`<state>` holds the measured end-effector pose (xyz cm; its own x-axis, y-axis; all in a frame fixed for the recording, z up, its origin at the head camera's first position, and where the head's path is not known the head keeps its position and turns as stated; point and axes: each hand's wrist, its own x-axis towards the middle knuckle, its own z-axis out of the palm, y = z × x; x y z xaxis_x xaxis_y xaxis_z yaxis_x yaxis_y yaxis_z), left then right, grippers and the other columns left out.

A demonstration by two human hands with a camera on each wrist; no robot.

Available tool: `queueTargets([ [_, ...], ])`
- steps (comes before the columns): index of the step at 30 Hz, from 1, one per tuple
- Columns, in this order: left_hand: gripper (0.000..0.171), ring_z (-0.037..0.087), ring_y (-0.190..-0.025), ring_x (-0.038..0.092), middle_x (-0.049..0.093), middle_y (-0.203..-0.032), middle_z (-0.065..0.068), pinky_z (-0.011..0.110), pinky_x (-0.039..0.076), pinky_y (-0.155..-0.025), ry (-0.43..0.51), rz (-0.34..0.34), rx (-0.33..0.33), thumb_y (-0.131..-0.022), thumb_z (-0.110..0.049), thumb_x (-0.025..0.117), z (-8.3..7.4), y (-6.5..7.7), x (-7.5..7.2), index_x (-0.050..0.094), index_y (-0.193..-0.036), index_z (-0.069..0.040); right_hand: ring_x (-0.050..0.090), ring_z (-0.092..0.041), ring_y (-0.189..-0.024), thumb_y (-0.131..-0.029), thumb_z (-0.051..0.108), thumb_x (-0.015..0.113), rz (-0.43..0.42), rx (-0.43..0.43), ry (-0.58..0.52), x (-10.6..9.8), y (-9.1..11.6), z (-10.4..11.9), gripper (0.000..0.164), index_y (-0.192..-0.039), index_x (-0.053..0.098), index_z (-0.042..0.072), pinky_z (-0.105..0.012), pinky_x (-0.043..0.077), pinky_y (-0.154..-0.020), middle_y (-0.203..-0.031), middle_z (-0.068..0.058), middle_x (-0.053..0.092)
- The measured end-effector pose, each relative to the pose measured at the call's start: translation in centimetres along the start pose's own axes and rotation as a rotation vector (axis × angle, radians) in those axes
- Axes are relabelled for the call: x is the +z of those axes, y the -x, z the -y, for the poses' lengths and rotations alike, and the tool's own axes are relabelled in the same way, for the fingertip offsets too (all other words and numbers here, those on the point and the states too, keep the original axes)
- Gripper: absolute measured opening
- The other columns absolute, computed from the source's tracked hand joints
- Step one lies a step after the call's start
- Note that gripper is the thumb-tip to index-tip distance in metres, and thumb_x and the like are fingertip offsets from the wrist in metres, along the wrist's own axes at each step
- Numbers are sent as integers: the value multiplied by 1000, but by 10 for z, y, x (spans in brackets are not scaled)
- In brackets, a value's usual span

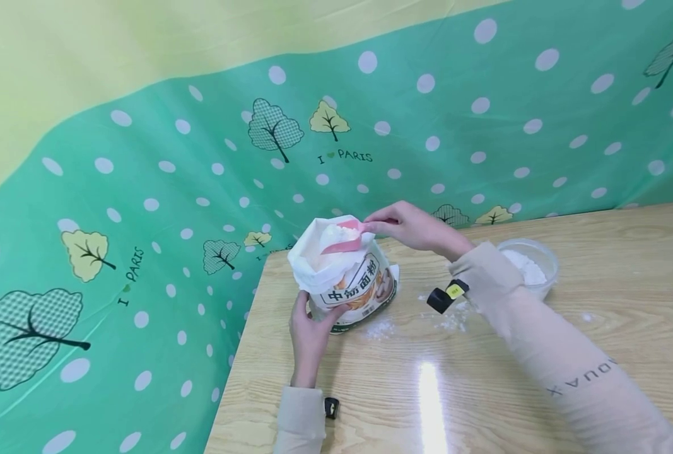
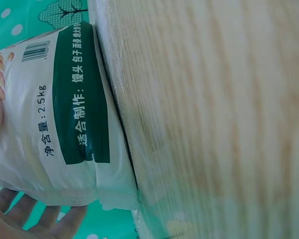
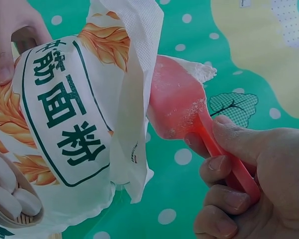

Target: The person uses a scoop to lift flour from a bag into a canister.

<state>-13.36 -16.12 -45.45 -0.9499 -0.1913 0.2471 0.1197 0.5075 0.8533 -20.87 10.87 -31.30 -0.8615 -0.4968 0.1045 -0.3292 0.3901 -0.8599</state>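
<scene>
A white flour bag (image 1: pixel 352 287) stands open-topped near the table's left end, printed with Chinese characters and "2.5kg". My left hand (image 1: pixel 309 331) holds its lower left side, the thumb on the printed front and the fingers (image 2: pixel 49 216) round the side. At the bag's mouth is a pink scoop (image 3: pixel 177 102), heaped with white flour (image 1: pixel 339 234). My right hand (image 1: pixel 412 228) grips the scoop's handle, fingers curled round it. In the right wrist view, the bag's rim hides part of the scoop.
A clear bowl (image 1: pixel 550 268) with white flour in it stands to the right, partly behind my right sleeve (image 1: pixel 501 277). Spilled flour (image 1: pixel 381 329) dusts the wooden table (image 1: pixel 381 397). A green dotted cloth (image 1: pixel 245 189) hangs behind and to the left.
</scene>
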Motion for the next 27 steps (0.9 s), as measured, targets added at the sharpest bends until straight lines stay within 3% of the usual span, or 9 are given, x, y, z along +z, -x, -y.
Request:
queueTargets([
  [2, 74, 13, -128, 51, 61, -128, -14, 53, 43, -106, -4, 0, -8, -65, -55, 86, 1, 0, 0, 57, -129, -31, 61, -24, -108, -103, 28, 55, -1, -6, -1, -1, 1, -2, 33, -127, 67, 9, -45, 49, -97, -127, -9, 67],
  [4, 74, 13, -128, 50, 61, -128, -14, 53, 43, -106, -5, 1, -14, -65, -56, 86, 1, 0, 0, 57, -129, -32, 62, -24, -107, -103, 28, 55, -7, -9, 8, -2, 3, -2, 33, -127, 67, 10, -45, 50, -97, -127, -10, 67],
  [11, 72, 13, -127, 51, 61, -127, -14, 53, 43, -106, -3, 1, -5, -66, -55, 86, 4, -1, 1, 57, -128, -31, 51, -22, -76, -102, 33, 56, -22, 15, 31, -7, 9, -6, 38, -132, 64, 11, -40, 50, -84, -132, -11, 65],
  [14, 71, 12, -126, 51, 62, -126, -14, 53, 43, -106, 1, 1, -1, -66, -55, 86, 4, -1, 1, 57, -127, -31, 52, -24, -75, -102, 34, 56, -31, 16, 33, -9, 11, -7, 39, -132, 63, 10, -42, 50, -85, -130, -12, 65],
  [21, 70, 13, -124, 52, 62, -124, -13, 52, 43, -105, 8, -4, 5, -66, -53, 87, 2, 0, 0, 58, -126, -30, 62, -26, -112, -102, 33, 56, -51, -3, 40, -12, 17, -10, 38, -129, 65, 8, -49, 50, -100, -130, -12, 65],
  [27, 70, 13, -125, 52, 62, -125, -13, 53, 43, -106, 8, 0, 3, -67, -53, 87, 0, 0, 0, 58, -126, -30, 62, -26, -102, -102, 30, 56, -57, -26, 38, -17, 23, -10, 35, -127, 66, 7, -47, 51, -96, -124, -12, 68],
])
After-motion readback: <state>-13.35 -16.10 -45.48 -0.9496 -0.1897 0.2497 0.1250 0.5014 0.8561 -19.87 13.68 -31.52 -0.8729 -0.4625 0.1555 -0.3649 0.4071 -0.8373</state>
